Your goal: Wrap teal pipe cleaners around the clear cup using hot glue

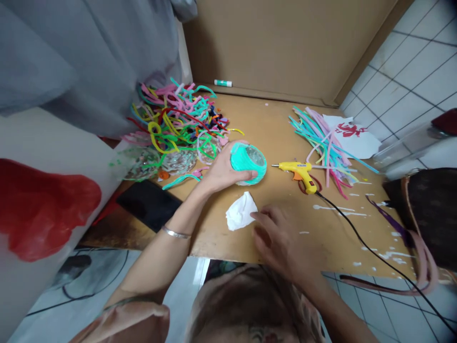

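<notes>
My left hand (225, 167) is wrapped around a round turquoise-covered jar (240, 159), tilted so its glassy opening (254, 155) shows. A crumpled white tissue (240, 212) lies on the table just below the jar. Close to the tissue's right edge is my right hand (273, 233), slightly blurred, with its index finger stretched toward it and the thumb apart. Nothing shows between its fingers, and whether the fingertip touches the tissue is unclear. A yellow glue gun (298, 171) rests to the right of the jar, nozzle pointing left.
Tangled pipe cleaners (174, 119) and clear plastic pieces (178, 161) heap at the left, near a black phone (150, 204). Straight pipe cleaners (328, 147) lie right. A glue stick (223, 83) sits at the back. The glue gun's cord (352, 226) runs toward a brown bag (424, 214).
</notes>
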A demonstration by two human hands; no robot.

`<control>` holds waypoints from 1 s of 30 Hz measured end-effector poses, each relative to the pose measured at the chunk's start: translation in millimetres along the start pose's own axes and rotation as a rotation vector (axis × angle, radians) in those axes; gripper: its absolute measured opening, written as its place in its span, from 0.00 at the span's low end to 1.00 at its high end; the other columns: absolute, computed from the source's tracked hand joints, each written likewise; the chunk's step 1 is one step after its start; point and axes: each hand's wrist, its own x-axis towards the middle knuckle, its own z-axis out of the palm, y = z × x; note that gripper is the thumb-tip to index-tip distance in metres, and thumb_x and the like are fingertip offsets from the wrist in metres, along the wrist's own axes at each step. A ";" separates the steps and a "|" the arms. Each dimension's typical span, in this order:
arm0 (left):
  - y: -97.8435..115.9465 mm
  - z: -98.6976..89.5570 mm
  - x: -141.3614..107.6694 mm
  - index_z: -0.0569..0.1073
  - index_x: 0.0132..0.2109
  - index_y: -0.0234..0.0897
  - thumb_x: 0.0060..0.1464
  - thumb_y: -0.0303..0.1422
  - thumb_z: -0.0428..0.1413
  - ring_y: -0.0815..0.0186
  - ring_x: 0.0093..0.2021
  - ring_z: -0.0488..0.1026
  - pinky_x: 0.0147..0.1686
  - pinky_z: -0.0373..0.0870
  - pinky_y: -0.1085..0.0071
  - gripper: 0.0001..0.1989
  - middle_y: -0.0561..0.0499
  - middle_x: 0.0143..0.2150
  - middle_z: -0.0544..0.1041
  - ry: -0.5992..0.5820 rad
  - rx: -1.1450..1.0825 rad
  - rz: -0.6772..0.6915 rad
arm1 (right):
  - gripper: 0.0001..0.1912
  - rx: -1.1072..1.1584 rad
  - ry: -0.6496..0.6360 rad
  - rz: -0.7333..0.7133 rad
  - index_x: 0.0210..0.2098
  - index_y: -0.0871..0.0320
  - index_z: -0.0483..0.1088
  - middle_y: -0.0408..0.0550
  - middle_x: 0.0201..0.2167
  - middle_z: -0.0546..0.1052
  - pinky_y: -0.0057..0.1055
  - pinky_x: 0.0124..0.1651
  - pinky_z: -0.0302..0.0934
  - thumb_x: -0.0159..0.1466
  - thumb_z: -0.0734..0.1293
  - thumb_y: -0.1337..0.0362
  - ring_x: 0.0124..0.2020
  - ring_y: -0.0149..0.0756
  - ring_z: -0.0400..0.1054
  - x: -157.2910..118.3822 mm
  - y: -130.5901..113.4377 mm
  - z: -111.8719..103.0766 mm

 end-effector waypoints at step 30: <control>13.6 -1.7 -5.4 0.69 0.54 0.40 0.38 0.41 0.67 0.48 0.58 0.70 0.56 0.70 0.54 0.34 0.49 0.55 0.73 -0.078 -0.057 -0.092 | 0.12 0.688 -0.134 0.636 0.32 0.56 0.65 0.40 0.24 0.67 0.27 0.26 0.53 0.66 0.62 0.55 0.25 0.29 0.60 3.9 -5.5 3.1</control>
